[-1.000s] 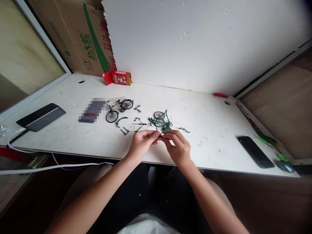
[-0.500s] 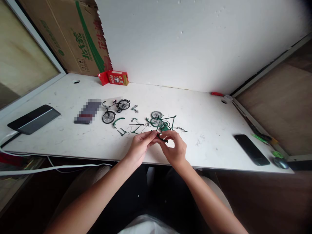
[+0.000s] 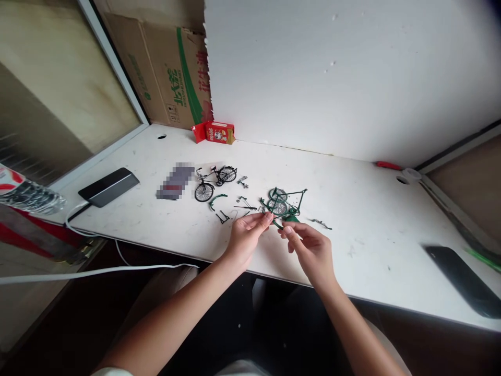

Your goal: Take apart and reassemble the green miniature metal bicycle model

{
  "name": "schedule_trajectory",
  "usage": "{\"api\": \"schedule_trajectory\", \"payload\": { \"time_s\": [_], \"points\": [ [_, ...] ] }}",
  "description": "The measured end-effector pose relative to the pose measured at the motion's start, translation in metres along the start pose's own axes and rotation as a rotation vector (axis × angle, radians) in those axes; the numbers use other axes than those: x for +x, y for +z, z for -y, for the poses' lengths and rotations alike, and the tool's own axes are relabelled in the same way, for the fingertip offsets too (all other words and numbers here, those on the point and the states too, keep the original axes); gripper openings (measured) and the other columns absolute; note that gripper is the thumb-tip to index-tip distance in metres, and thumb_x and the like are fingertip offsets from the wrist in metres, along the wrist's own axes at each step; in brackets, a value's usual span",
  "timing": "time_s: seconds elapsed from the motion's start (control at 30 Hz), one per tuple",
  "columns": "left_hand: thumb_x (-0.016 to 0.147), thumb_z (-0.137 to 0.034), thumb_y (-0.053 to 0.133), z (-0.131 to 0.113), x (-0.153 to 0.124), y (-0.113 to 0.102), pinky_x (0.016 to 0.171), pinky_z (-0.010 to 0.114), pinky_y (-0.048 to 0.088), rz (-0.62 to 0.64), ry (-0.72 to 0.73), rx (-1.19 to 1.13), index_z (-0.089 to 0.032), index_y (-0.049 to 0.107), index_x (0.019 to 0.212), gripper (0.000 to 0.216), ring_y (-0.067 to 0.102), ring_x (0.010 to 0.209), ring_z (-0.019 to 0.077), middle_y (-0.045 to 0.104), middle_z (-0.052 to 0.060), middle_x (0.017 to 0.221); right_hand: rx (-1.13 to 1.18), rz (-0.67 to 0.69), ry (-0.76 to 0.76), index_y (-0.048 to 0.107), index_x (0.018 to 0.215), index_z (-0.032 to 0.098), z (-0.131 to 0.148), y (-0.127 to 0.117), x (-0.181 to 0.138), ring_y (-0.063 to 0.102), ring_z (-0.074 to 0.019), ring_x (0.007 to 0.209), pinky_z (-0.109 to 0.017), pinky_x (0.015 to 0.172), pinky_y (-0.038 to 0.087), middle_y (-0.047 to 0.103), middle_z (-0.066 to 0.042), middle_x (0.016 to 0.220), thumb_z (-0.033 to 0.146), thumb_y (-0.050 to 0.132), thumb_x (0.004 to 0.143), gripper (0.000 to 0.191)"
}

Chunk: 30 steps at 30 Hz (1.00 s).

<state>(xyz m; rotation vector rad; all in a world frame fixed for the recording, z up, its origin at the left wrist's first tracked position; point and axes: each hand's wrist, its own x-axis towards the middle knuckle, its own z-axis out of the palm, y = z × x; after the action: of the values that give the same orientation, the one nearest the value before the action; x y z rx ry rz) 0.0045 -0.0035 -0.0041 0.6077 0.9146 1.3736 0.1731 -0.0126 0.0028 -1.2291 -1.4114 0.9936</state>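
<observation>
Hands have parted since a moment ago, both just in front of the half-built green bicycle (image 3: 285, 201) on the desk (image 3: 371, 219). Left hand (image 3: 246, 237) pinches its fingertips together; right hand (image 3: 311, 248) touches a green piece, grip unclear. Left of the green bicycle lie unfitted loose parts (image 3: 227, 206) and a finished black bicycle (image 3: 215, 180).

Matt, scuffed white table (image 3: 371, 230); glossy green model bicycle (image 3: 287, 201).

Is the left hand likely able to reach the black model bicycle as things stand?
Probably yes: the black model bicycle lies just beyond the left hand, only small loose parts lying between them.
</observation>
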Motion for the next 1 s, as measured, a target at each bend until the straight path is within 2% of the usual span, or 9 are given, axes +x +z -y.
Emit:
{"api": "schedule_trajectory", "payload": {
  "time_s": [0.1,0.23,0.33,0.43,0.5,0.67,0.73,0.9,1.0],
  "points": [
    [0.076,-0.05,0.097,0.0,0.001,-0.001,0.099,0.041,0.055,0.014,-0.013,0.019,-0.016,0.088,0.097,0.041,0.075,0.102,0.0253,0.084,0.014,0.107,0.037,0.006,0.021,0.085,0.096,0.02,0.005,0.003,0.001,0.062,-0.0143,0.058,-0.03,0.051,0.057,0.081,-0.008,0.086,0.047,0.085,0.091,0.027],
    [0.079,-0.052,0.095,-0.003,0.002,-0.001,0.103,0.043,0.054,0.056,-0.02,0.012,-0.016,0.088,0.098,0.041,0.076,0.103,0.0261,0.084,0.015,0.108,0.035,-0.011,0.0,0.087,0.093,0.022,0.006,0.004,0.001,0.064,-0.0154,0.059,-0.031,0.052,0.059,0.081,-0.007,0.082,0.045,0.087,0.088,0.023],
    [0.079,-0.05,0.095,-0.003,0.002,-0.001,0.104,0.043,0.054,0.047,-0.021,0.016,-0.016,0.088,0.097,0.039,0.076,0.107,0.0277,0.085,0.015,0.11,0.001,-0.013,0.001,0.087,0.094,0.021,0.0,0.004,0.001,0.068,-0.0174,0.063,-0.032,0.053,0.061,0.084,-0.009,0.089,0.045,0.088,0.087,0.024],
    [0.075,-0.046,0.098,0.001,0.001,0.0,0.103,0.042,0.055,-0.017,-0.025,0.013,-0.016,0.088,0.096,0.038,0.076,0.11,0.0287,0.085,0.015,0.11,-0.037,-0.083,-0.038,0.085,0.099,0.021,-0.007,0.004,0.0,0.077,-0.0222,0.078,-0.035,0.062,0.066,0.085,-0.011,0.1,0.042,0.089,0.086,0.025],
    [0.074,-0.046,0.099,0.005,0.0,0.001,0.1,0.042,0.057,-0.043,-0.032,0.007,-0.015,0.088,0.096,0.04,0.077,0.108,0.0285,0.085,0.015,0.107,-0.11,-0.15,-0.149,0.083,0.103,0.022,-0.011,0.004,-0.001,0.078,-0.0239,0.085,-0.038,0.068,0.067,0.085,-0.01,0.104,0.037,0.088,0.089,0.021],
    [0.073,-0.05,0.099,0.003,-0.005,0.004,0.096,0.042,0.059,-0.014,-0.083,-0.047,-0.014,0.086,0.095,0.044,0.077,0.101,0.027,0.084,0.014,0.103,-0.343,-0.194,-0.561,0.081,0.103,0.028,-0.009,0.006,-0.006,0.071,-0.022,0.077,-0.042,0.071,0.063,0.082,-0.005,0.093,0.017,0.083,0.091,0.017],
    [0.074,-0.049,0.099,0.0,-0.007,0.004,0.097,0.041,0.059,0.018,-0.081,-0.064,-0.014,0.085,0.094,0.042,0.077,0.102,0.0262,0.084,0.014,0.103,-0.276,-0.183,-0.532,0.081,0.104,0.029,-0.007,0.008,-0.008,0.073,-0.0234,0.083,-0.041,0.07,0.063,0.082,-0.006,0.095,0.016,0.083,0.091,0.019],
    [0.075,-0.045,0.098,-0.004,-0.006,0.004,0.097,0.038,0.056,0.045,-0.082,-0.081,-0.015,0.085,0.092,0.037,0.075,0.101,0.0239,0.083,0.012,0.103,-0.081,-0.187,-0.266,0.083,0.115,0.026,-0.007,0.007,-0.009,0.077,-0.024,0.091,-0.039,0.072,0.066,0.083,-0.009,0.109,0.028,0.086,0.092,0.023],
    [0.076,-0.043,0.098,-0.003,-0.003,0.001,0.094,0.035,0.054,0.039,-0.093,-0.066,-0.016,0.085,0.092,0.035,0.073,0.098,0.0216,0.082,0.011,0.103,-0.171,-0.164,-0.325,0.085,0.109,0.026,-0.004,0.0,-0.008,0.076,-0.0217,0.08,-0.038,0.07,0.065,0.084,-0.007,0.1,0.031,0.086,0.092,0.017]
  ]
}}
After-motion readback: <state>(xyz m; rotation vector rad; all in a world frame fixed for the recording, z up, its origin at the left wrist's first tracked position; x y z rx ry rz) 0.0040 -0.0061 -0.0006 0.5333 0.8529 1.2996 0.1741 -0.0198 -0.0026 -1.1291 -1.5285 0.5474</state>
